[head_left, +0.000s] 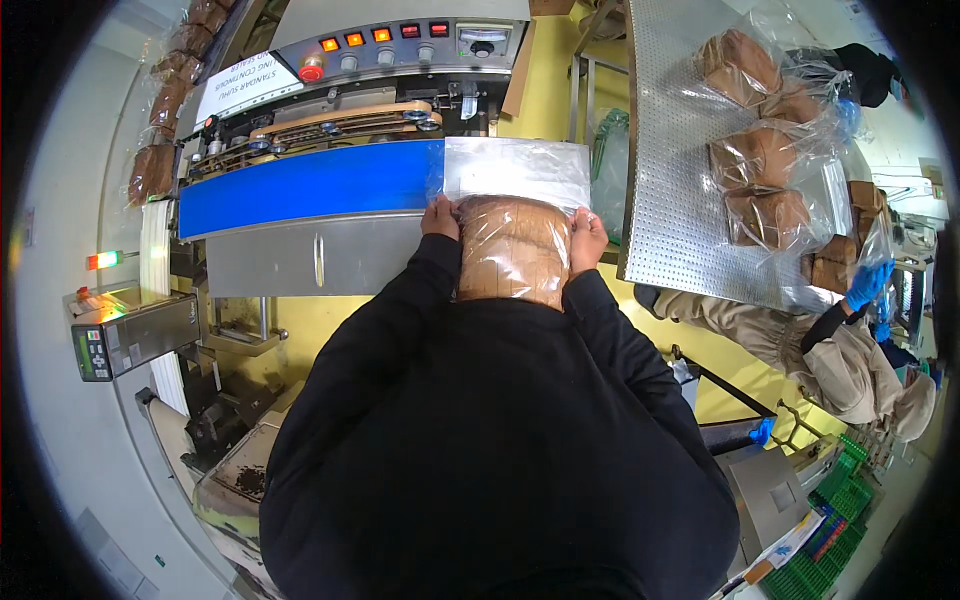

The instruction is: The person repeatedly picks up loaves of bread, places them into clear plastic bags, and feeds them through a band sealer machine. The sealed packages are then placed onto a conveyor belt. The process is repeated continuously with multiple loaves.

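Observation:
A sliced brown loaf (pixel 515 250) in a clear plastic bag sits in front of my body. The bag's flat mouth end (pixel 518 168) stretches away from me, over the right end of a blue conveyor belt (pixel 320 180). My left hand (pixel 441 217) pinches the bag at its left edge, beside the loaf's far corner. At the opposite edge my right hand (pixel 588 238) grips the bag too, with its fingers closed on the plastic. Part of the loaf's near end is hidden by my black top.
Beyond the belt stands a band sealer (pixel 340 120) with lit buttons and a red knob. Bagged loaves (pixel 760 160) lie on a perforated metal table (pixel 670 200) at right, where gloved co-workers work. A small control box (pixel 135 330) stands left; more bagged loaves (pixel 152 172) line the far left.

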The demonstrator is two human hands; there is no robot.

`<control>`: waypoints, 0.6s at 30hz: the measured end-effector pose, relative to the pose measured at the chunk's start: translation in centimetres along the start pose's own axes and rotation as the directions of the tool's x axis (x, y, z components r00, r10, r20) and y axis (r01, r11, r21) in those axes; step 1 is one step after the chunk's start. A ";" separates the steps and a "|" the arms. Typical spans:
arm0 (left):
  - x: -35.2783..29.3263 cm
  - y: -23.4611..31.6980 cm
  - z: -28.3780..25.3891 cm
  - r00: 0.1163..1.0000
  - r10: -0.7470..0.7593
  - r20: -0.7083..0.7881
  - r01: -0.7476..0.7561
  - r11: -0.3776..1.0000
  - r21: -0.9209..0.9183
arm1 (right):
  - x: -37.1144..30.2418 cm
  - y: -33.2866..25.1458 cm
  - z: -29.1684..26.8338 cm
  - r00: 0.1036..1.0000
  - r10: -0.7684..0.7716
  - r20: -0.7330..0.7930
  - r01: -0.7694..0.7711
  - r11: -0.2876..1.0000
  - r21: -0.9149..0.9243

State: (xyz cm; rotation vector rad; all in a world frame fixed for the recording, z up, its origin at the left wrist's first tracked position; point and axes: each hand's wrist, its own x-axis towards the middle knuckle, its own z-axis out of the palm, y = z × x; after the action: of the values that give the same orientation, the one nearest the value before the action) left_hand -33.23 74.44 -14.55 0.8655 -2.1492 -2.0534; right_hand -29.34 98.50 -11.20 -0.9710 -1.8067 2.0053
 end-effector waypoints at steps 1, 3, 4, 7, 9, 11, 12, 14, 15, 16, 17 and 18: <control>-0.1 0.2 0.0 1.000 -0.013 0.007 0.013 1.000 0.000 | 0.1 0.3 -0.1 1.000 0.014 0.000 -0.014 1.000 0.017; -0.4 0.6 -0.3 0.995 -0.090 0.047 0.090 0.996 0.006 | 0.2 0.8 -0.5 0.999 0.043 0.003 -0.043 0.998 0.050; -0.9 2.2 -0.4 0.985 -0.152 0.087 0.151 0.988 0.012 | 0.3 1.0 -0.7 0.998 0.062 0.028 -0.064 0.994 0.084; -1.7 3.1 -0.6 0.894 -0.371 0.252 0.443 0.817 -0.370 | -0.9 0.2 -0.8 0.983 0.121 0.136 -0.147 0.968 0.205; -1.7 2.7 -0.7 0.851 -0.420 0.315 0.525 0.678 -0.514 | -1.0 0.4 -0.8 0.983 0.111 0.149 -0.136 0.976 0.169; -1.4 1.8 -0.8 0.864 -0.426 0.267 0.503 0.717 -0.483 | -0.6 1.4 -1.2 0.983 0.092 0.158 -0.113 0.985 0.128; -1.2 1.3 -0.9 0.879 -0.397 0.263 0.476 0.750 -0.460 | -0.3 2.3 -1.5 0.984 0.078 0.162 -0.095 0.990 0.105; -0.7 0.4 -1.1 0.907 -0.337 0.252 0.416 0.809 -0.416 | -0.2 2.6 -1.4 0.983 0.073 0.169 -0.088 0.993 0.084; -0.6 0.0 -1.2 0.915 -0.338 0.219 0.401 0.813 -0.422 | -0.3 2.8 -1.4 0.982 0.084 0.168 -0.099 0.991 0.088; -1.2 0.7 -0.9 0.920 -0.340 0.194 0.391 0.815 -0.428 | -0.1 3.0 -1.5 0.983 0.091 0.161 -0.106 0.990 0.089; -1.8 1.6 -0.6 0.925 -0.340 0.170 0.380 0.817 -0.433 | 0.1 3.4 -1.9 0.985 0.079 0.151 -0.082 0.996 0.016; -2.3 2.6 -0.4 0.928 -0.330 0.174 0.373 0.817 -0.440 | 0.3 3.9 -2.2 0.987 0.066 0.150 -0.066 0.998 -0.007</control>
State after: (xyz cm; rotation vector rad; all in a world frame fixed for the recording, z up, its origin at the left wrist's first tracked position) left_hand -32.00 74.93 -11.28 1.1764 -1.4795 -2.6694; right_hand -27.22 99.67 -14.98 -0.9140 -1.8757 2.1699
